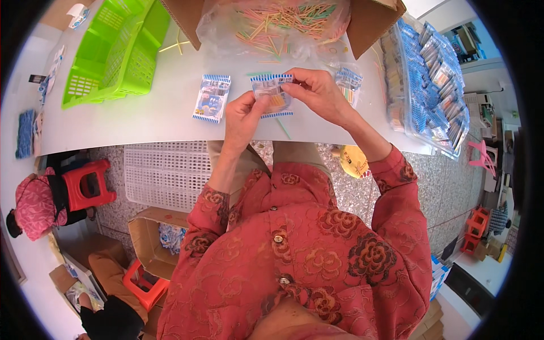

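Note:
A small flat packet (273, 82) with blue striped ends and a clear window hangs between my hands just above the white table. Yellow-orange sticks show through its window. My left hand (242, 118) pinches its lower left side with the thumb across the front. At the upper right corner, the thumb and fingers of my right hand (318, 95) are closed on the same packet. A similar packet (212, 99) lies flat to the left of my hands. Another packet (348, 85) lies partly behind my right hand.
Loose pastel sticks (289, 22) lie in a clear plastic bag inside a cardboard box (375, 25) at the far side. A green basket (116, 62) stands left; a clear bin (403, 85) full of blue packets stands right. The table's near edge (170, 139) runs below my wrists.

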{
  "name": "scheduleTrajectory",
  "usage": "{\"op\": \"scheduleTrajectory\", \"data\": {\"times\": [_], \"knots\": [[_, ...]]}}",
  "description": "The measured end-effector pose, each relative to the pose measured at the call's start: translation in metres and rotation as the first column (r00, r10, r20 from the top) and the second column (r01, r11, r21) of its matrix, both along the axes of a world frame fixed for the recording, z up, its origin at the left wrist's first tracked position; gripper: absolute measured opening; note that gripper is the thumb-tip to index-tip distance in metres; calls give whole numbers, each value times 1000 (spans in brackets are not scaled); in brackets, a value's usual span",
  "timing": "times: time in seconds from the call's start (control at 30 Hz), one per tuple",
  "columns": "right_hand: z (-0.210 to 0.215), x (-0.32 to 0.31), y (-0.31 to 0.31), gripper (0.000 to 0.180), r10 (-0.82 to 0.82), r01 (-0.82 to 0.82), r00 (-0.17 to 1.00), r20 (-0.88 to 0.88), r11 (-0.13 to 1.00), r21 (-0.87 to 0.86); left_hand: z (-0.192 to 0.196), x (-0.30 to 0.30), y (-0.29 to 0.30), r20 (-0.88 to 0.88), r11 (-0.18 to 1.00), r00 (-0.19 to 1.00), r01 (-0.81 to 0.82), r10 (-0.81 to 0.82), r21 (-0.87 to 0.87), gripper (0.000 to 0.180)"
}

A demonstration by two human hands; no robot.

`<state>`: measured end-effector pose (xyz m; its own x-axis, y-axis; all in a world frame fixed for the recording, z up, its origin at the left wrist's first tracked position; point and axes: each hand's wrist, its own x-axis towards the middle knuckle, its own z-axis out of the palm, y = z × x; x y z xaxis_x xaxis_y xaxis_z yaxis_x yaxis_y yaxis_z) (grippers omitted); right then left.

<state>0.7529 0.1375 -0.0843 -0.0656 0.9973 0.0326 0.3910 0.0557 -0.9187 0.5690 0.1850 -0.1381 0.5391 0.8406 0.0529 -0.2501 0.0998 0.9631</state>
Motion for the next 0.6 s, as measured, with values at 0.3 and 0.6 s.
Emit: {"op": "scheduleTrajectory", "data": {"times": [0.3,0.6], "knots": [[-11,-8,-1,20,-70,78,978,-195,996,38,-3,-2,-3,-61,998,998,10,-6,58,18],[-35,-1,-16,27,-130,111,976,-174,987,-117,-18,-16,0,-176,968,957,-208,231,141,15]]}}
